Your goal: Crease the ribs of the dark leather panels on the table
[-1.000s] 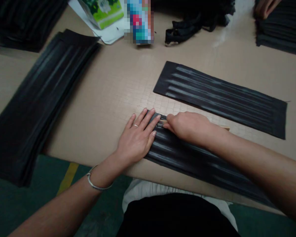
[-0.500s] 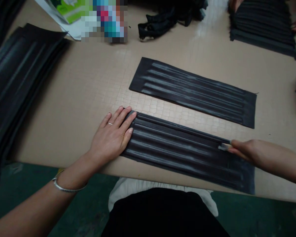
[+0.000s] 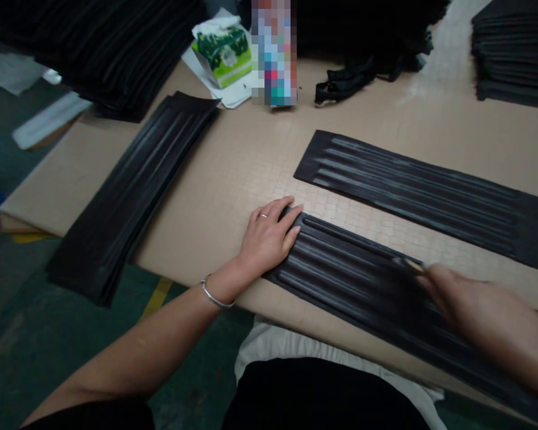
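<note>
In the head view, a black ribbed panel point(image 3: 341, 269) with raised padded ridges lies slantwise along the table's near edge. My left hand point(image 3: 269, 233) is laid flat on its left end, fingers spread, with a ring and a bracelet showing. My right hand point(image 3: 479, 304), blurred by motion, is closed round a small flat tool point(image 3: 410, 264) with a pale tip. That tip is over the panel's far side; whether it touches cannot be made out, nor can the tool's exact kind. The hand and forearm cover part of the panel's right half. Behind lies a second ribbed panel point(image 3: 421, 191).
A stack of similar panels point(image 3: 134, 197) overhangs the table edge at left. Piles of dark pieces point(image 3: 116, 54) stand at the back left and back right point(image 3: 515, 54). A green-and-white packet point(image 3: 224, 54), a blurred-out item and black straps point(image 3: 345, 83) lie at the back.
My view has swung left, so things appear farther right. My right hand has moved the tool along the panel toward my left hand, which stays flat. Another person's hands at upper right are out of view.
</note>
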`<state>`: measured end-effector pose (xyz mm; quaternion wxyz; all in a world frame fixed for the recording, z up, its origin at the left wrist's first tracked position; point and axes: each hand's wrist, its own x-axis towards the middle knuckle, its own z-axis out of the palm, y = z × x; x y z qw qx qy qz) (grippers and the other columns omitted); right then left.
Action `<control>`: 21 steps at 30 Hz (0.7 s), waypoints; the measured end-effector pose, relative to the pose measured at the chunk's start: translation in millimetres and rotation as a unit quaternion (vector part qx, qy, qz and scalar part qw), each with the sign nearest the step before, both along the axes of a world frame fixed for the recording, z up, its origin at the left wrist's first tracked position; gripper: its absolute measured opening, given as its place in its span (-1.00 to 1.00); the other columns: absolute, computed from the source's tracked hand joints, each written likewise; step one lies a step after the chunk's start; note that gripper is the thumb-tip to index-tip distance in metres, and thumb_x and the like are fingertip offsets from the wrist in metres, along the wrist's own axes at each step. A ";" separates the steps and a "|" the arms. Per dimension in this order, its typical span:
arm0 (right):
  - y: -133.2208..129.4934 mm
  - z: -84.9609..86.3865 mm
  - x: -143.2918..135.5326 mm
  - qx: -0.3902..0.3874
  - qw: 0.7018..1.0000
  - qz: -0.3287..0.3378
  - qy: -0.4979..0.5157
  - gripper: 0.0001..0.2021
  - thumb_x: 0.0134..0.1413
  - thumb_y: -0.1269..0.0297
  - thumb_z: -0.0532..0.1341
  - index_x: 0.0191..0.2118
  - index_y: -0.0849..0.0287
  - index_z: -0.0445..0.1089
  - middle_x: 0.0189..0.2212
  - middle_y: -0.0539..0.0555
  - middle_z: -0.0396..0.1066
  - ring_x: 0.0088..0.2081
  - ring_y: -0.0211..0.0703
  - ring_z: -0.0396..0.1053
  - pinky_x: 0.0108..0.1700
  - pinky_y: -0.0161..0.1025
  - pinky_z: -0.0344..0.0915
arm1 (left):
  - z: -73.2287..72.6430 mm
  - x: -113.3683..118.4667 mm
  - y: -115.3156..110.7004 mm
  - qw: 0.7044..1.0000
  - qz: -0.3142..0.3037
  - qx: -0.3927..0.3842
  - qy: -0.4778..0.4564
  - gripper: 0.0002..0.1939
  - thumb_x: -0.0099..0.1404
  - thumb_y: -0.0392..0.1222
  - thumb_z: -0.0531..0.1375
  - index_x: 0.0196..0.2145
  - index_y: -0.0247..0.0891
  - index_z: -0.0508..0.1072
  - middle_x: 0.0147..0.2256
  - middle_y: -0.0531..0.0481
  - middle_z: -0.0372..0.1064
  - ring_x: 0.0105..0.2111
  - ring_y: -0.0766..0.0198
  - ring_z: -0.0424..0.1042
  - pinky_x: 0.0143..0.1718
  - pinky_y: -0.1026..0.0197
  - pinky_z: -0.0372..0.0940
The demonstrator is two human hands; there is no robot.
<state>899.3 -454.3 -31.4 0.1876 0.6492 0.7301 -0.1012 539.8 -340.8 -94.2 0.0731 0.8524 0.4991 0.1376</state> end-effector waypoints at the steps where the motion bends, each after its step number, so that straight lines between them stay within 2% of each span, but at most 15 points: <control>1: 11.8 1.2 -42.6 -0.019 0.999 0.048 0.004 -0.80 0.45 0.18 0.02 -0.16 0.12 0.30 -0.40 0.13 0.50 -0.46 -0.03 0.49 -0.47 -0.22 0.13 | -0.3 0.8 0.0 1.000 0.005 0.000 -0.002 -0.54 0.49 -0.07 0.09 0.28 -0.14 0.34 0.35 -0.15 0.20 0.31 -0.03 0.22 0.27 -0.15 0.17; 3: 31.9 2.5 -118.7 -0.030 0.996 0.087 0.011 -0.75 0.49 0.21 -0.09 -0.11 0.15 0.29 -0.32 0.14 0.51 -0.42 -0.02 0.53 -0.50 -0.26 0.15 | -1.0 0.9 -0.4 1.000 0.005 -0.002 -0.007 -0.55 0.49 -0.08 0.08 0.28 -0.13 0.34 0.36 -0.13 0.19 0.32 -0.01 0.20 0.28 -0.13 0.16; 5: 47.1 2.9 -172.4 -0.014 0.996 0.087 0.012 -0.73 0.48 0.28 -0.13 -0.08 0.17 0.29 -0.26 0.17 0.50 -0.38 0.01 0.55 -0.51 -0.25 0.23 | -1.8 -0.4 -0.7 1.000 -0.001 -0.004 -0.013 -0.56 0.50 -0.09 0.07 0.28 -0.12 0.33 0.36 -0.12 0.19 0.32 0.00 0.20 0.28 -0.12 0.16; 7: 57.5 3.3 -200.5 0.005 0.997 0.070 0.015 -0.73 0.45 0.37 -0.13 -0.06 0.20 0.30 -0.23 0.20 0.49 -0.34 0.02 0.56 -0.48 -0.22 0.33 | -2.0 -2.1 -1.1 1.000 -0.006 -0.003 -0.016 -0.56 0.50 -0.13 0.05 0.29 -0.12 0.33 0.36 -0.12 0.19 0.32 0.00 0.21 0.27 -0.12 0.16; 9: 63.0 4.0 -208.6 0.013 0.998 0.059 0.030 -0.71 0.41 0.44 -0.14 -0.03 0.21 0.30 -0.21 0.21 0.49 -0.30 0.00 0.56 -0.41 -0.20 0.41 | -1.6 -3.3 -1.1 1.000 -0.010 -0.001 -0.013 -0.55 0.50 -0.17 0.03 0.29 -0.12 0.32 0.36 -0.12 0.19 0.32 -0.02 0.21 0.26 -0.15 0.16; 12: 63.3 4.7 -198.6 0.023 0.996 0.056 0.065 -0.70 0.41 0.44 -0.14 -0.01 0.19 0.31 -0.20 0.21 0.49 -0.26 -0.02 0.56 -0.34 -0.18 0.46 | -2.8 -3.6 1.3 1.000 -0.016 0.003 -0.009 -0.54 0.50 -0.16 0.01 0.30 -0.13 0.30 0.37 -0.15 0.17 0.35 -0.08 0.18 0.26 -0.22 0.14; 15: 54.4 7.1 -171.6 0.010 0.998 0.036 0.056 -0.70 0.41 0.42 -0.14 -0.01 0.18 0.31 -0.22 0.19 0.48 -0.28 -0.02 0.55 -0.36 -0.17 0.46 | -6.3 -2.6 4.0 1.000 -0.022 0.004 -0.008 -0.53 0.52 -0.11 -0.02 0.32 -0.12 0.27 0.39 -0.16 0.14 0.37 -0.12 0.14 0.28 -0.25 0.11; 18: 33.0 14.4 -126.9 -0.049 0.999 0.009 0.007 -0.70 0.38 0.45 -0.12 0.01 0.15 0.30 -0.21 0.17 0.47 -0.29 0.03 0.55 -0.41 -0.16 0.43 | -7.3 -2.4 3.8 1.000 -0.021 0.002 0.000 -0.51 0.53 -0.08 -0.05 0.35 -0.07 0.23 0.41 -0.12 0.10 0.39 -0.11 0.11 0.29 -0.25 0.09; 21: -1.7 18.8 -61.8 -0.118 0.992 -0.018 -0.047 -0.70 0.34 0.48 -0.09 0.02 0.13 0.27 -0.19 0.15 0.45 -0.31 0.04 0.54 -0.44 -0.20 0.35 | -5.9 -2.5 3.1 1.000 -0.009 -0.007 0.016 -0.50 0.53 -0.06 -0.07 0.37 0.00 0.19 0.42 -0.08 0.08 0.40 -0.11 0.09 0.32 -0.25 0.07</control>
